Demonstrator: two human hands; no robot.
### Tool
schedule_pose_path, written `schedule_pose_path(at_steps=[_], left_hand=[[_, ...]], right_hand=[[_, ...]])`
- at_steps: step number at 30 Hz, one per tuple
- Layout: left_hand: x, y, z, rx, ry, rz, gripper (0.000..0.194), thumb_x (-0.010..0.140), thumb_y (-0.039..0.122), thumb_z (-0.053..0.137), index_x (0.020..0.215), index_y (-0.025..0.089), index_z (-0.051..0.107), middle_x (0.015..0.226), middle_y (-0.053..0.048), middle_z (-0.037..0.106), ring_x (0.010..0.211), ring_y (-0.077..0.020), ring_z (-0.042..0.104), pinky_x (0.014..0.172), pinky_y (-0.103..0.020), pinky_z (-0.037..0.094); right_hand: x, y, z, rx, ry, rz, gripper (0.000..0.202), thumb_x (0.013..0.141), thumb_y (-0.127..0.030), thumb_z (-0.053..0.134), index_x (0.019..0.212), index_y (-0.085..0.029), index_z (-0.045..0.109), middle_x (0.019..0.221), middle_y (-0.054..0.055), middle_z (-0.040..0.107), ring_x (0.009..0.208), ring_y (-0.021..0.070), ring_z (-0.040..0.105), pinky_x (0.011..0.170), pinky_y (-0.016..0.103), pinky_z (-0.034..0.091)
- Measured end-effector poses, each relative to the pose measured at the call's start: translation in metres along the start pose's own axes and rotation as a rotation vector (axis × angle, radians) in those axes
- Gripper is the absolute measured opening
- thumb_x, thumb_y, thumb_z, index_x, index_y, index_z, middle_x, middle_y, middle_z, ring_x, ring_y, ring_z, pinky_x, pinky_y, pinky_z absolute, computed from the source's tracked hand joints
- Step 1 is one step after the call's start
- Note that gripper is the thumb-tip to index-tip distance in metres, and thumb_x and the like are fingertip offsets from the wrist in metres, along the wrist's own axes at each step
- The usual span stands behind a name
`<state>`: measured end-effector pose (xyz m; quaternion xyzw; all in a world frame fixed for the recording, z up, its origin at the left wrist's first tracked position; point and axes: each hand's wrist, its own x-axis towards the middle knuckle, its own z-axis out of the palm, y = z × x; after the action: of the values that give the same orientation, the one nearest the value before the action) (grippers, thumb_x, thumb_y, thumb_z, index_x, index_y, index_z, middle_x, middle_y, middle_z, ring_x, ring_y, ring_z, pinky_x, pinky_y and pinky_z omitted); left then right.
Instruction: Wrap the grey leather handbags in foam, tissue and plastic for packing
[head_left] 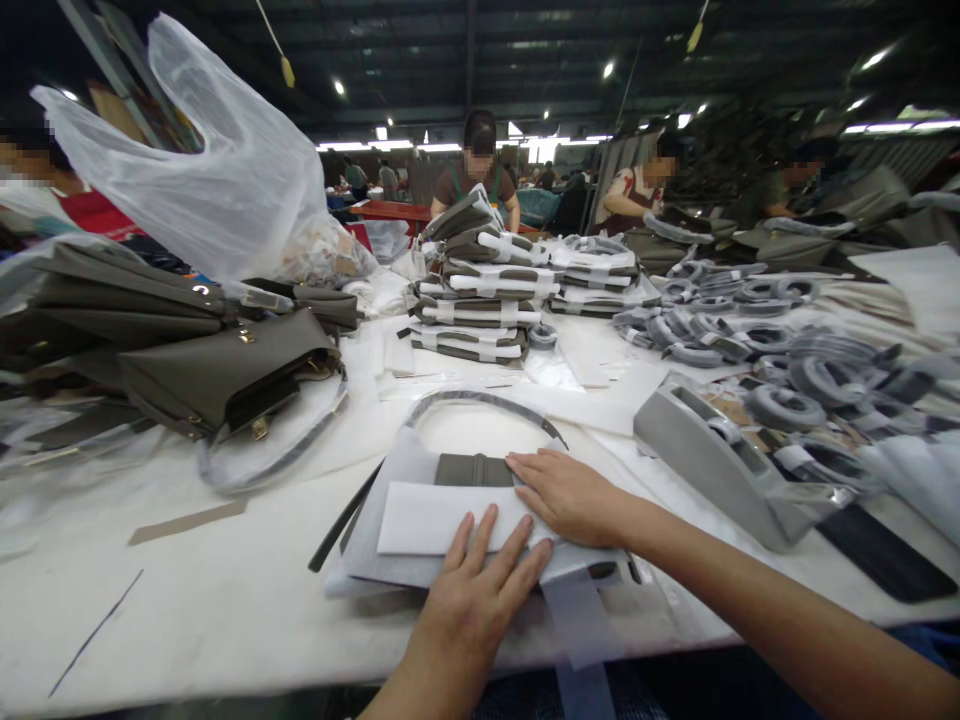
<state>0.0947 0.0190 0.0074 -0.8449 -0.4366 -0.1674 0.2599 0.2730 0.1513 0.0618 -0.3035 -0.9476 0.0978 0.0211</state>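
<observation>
A bag [474,470] lies on the white table in front of me, mostly covered by translucent wrapping, with its wrapped handle [480,397] arched away from me. Across its front rests a white foam strip [427,520]. My left hand [480,585] lies on the strip's lower right part with fingers spread. At the bag's upper right, my right hand [566,495] is flat, fingers stretched out to the left over the dark panel and wrapping. A clear strip [581,620] hangs over the near table edge.
Dark bags [232,365] are heaped at the left below a large plastic bag [225,170]. Wrapped bags [472,310] are stacked behind. To the right are a grey tape dispenser [720,460], a black phone [885,550] and wrapped straps [787,405]. People [480,170] stand beyond.
</observation>
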Motion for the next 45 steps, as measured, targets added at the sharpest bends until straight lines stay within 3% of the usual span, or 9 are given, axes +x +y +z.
schedule_pose_path(at_steps=[6, 11, 17, 24, 30, 34, 37, 41, 45], left_hand=[[0.003, -0.002, -0.006, -0.014, -0.041, 0.003, 0.05, 0.098, 0.019, 0.038, 0.147, 0.03, 0.043, 0.156, 0.007, 0.04, 0.132, -0.0311, 0.049, 0.107, -0.045, 0.043], [-0.002, -0.001, -0.003, -0.031, -0.063, -0.002, 0.053, 0.099, 0.022, 0.041, 0.15, 0.03, 0.037, 0.161, 0.006, 0.029, 0.136, -0.0315, 0.045, 0.108, -0.047, 0.041], [-0.003, -0.001, -0.002, -0.051, -0.018, -0.009, 0.051, 0.099, 0.02, 0.04, 0.149, 0.032, 0.04, 0.158, 0.006, 0.036, 0.134, -0.0307, 0.047, 0.106, -0.046, 0.045], [0.0, 0.002, -0.008, -0.177, -0.098, -0.052, 0.059, 0.094, 0.01, 0.043, 0.149, 0.029, 0.039, 0.154, 0.005, 0.043, 0.136, -0.0319, 0.045, 0.108, -0.052, 0.044], [0.002, 0.002, -0.018, -0.297, -0.178, -0.094, 0.076, 0.081, 0.001, 0.048, 0.151, 0.027, 0.035, 0.155, 0.003, 0.042, 0.144, -0.0313, 0.035, 0.113, -0.054, 0.038], [0.01, 0.009, -0.032, -0.415, -0.197, -0.174, 0.068, 0.083, 0.017, 0.06, 0.148, 0.026, 0.042, 0.152, 0.0, 0.047, 0.145, -0.0328, 0.032, 0.116, -0.057, 0.033], [0.014, 0.019, -0.03, -0.408, -0.116, -0.25, 0.052, 0.089, 0.034, 0.061, 0.14, 0.024, 0.053, 0.144, -0.003, 0.056, 0.139, -0.0353, 0.042, 0.113, -0.061, 0.035], [0.011, 0.029, -0.012, -0.285, 0.042, -0.271, 0.041, 0.094, 0.018, 0.054, 0.134, 0.027, 0.058, 0.135, -0.002, 0.063, 0.133, -0.0328, 0.051, 0.11, -0.06, 0.04], [0.007, 0.03, -0.004, -0.239, 0.089, -0.246, 0.042, 0.096, 0.019, 0.054, 0.136, 0.031, 0.056, 0.135, -0.002, 0.063, 0.134, -0.0309, 0.05, 0.112, -0.058, 0.039]], right_hand=[[0.002, -0.012, -0.005, -0.198, -0.005, 0.108, 0.035, 0.098, -0.02, 0.04, 0.111, -0.007, 0.071, 0.11, 0.02, 0.073, 0.107, 0.0311, 0.068, 0.103, 0.051, 0.04], [0.01, -0.006, -0.011, -0.179, -0.056, 0.097, 0.033, 0.095, -0.018, 0.044, 0.086, -0.009, 0.074, 0.094, 0.018, 0.076, 0.096, 0.0285, 0.071, 0.104, 0.051, 0.038], [-0.03, 0.011, -0.006, 0.16, 0.156, 0.024, 0.035, 0.103, -0.028, 0.038, 0.119, -0.019, 0.069, 0.128, 0.009, 0.068, 0.124, 0.0212, 0.059, 0.115, 0.049, 0.031], [-0.094, -0.02, 0.009, 0.192, 0.297, -0.064, 0.054, 0.095, -0.038, 0.059, 0.146, -0.023, 0.047, 0.145, 0.011, 0.054, 0.139, 0.0241, 0.044, 0.119, 0.05, 0.031], [-0.098, -0.013, 0.047, 0.119, 0.457, -0.142, 0.061, 0.09, -0.01, 0.056, 0.148, -0.022, 0.043, 0.148, 0.01, 0.052, 0.143, 0.0231, 0.038, 0.117, 0.051, 0.034], [-0.098, -0.009, 0.06, 0.085, 0.58, -0.187, 0.061, 0.087, -0.007, 0.053, 0.146, -0.022, 0.046, 0.143, 0.011, 0.057, 0.142, 0.0226, 0.04, 0.115, 0.05, 0.038], [-0.097, -0.009, 0.065, 0.074, 0.626, -0.202, 0.059, 0.089, -0.008, 0.054, 0.146, -0.02, 0.046, 0.141, 0.012, 0.058, 0.141, 0.0236, 0.042, 0.114, 0.05, 0.04], [-0.096, -0.011, 0.064, 0.073, 0.63, -0.189, 0.056, 0.091, -0.009, 0.053, 0.147, -0.018, 0.045, 0.141, 0.013, 0.058, 0.139, 0.0238, 0.044, 0.114, 0.05, 0.04], [-0.115, -0.014, 0.056, 0.051, 0.587, -0.19, 0.059, 0.094, -0.017, 0.057, 0.15, -0.017, 0.039, 0.148, 0.014, 0.05, 0.144, 0.0239, 0.037, 0.116, 0.049, 0.038]])
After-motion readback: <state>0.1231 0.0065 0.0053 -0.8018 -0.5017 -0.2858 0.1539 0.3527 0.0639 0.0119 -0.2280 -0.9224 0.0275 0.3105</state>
